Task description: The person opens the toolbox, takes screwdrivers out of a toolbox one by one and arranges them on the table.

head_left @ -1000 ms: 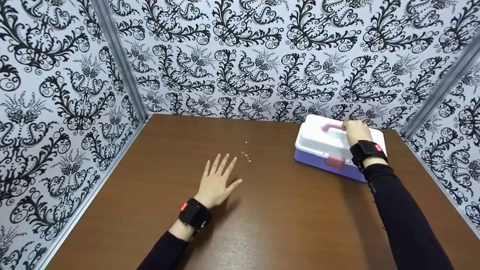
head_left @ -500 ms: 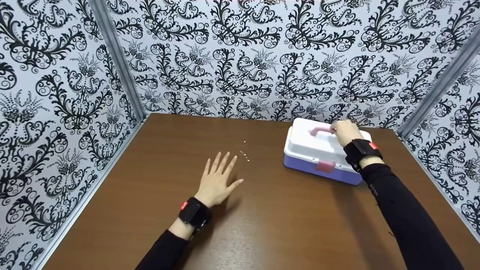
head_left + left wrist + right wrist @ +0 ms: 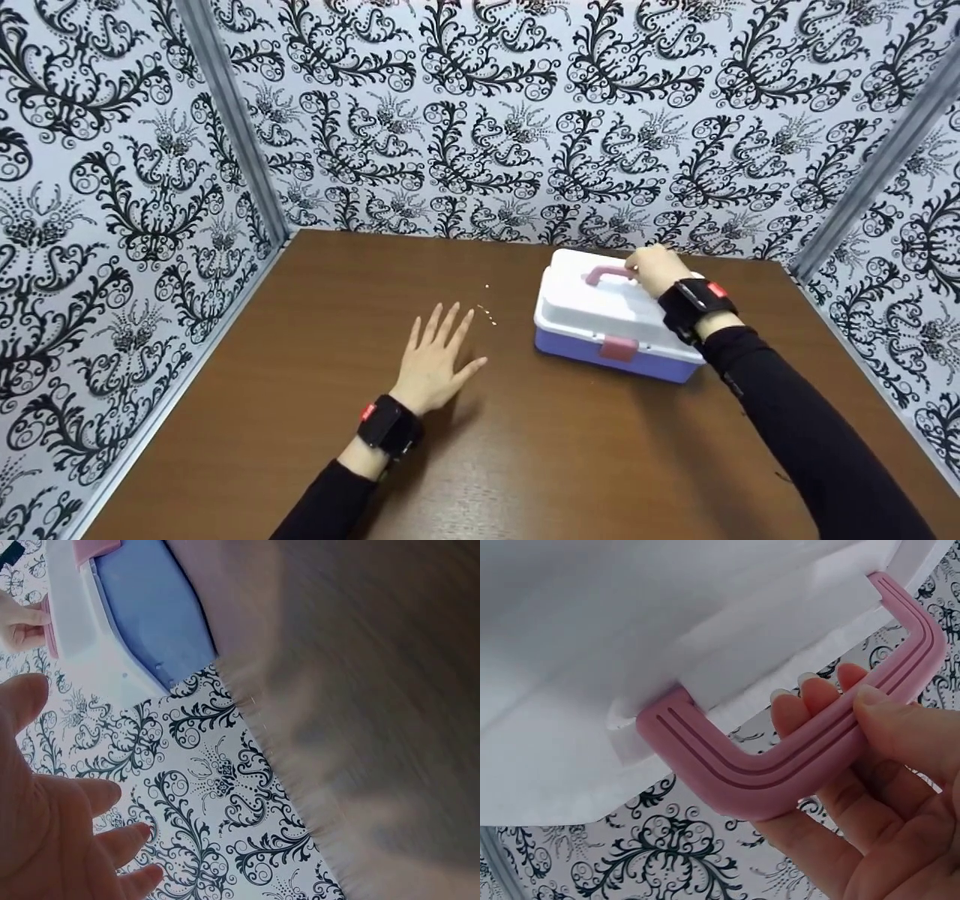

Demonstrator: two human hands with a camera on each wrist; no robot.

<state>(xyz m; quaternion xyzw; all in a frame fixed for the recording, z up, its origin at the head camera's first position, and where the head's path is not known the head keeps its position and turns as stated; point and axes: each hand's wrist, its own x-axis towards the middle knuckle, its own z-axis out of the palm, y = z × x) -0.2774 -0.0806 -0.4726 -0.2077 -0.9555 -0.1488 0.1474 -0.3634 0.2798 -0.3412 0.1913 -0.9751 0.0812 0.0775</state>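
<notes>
A storage box (image 3: 585, 307) with a white lid, purple-blue base and pink latch (image 3: 619, 348) is at the right of the table in the head view. My right hand (image 3: 660, 268) grips its raised pink handle (image 3: 757, 772); in the right wrist view the fingers curl under the bar and the thumb presses on top. The lid is down on the base. My left hand (image 3: 433, 371) is spread with straight fingers over the table, left of the box, holding nothing. In the left wrist view the box's end (image 3: 150, 607) shows beyond the left hand's fingers.
The brown wooden table (image 3: 337, 285) is enclosed by patterned black-and-white walls (image 3: 480, 120) at the back and sides, with grey posts (image 3: 232, 112) at the corners. Several small pale marks (image 3: 489, 313) lie on the tabletop between the left hand and the box.
My right hand has moved the box by its handle to the left and slightly toward me, from the right back area nearer the middle. The left hand has stayed in place.
</notes>
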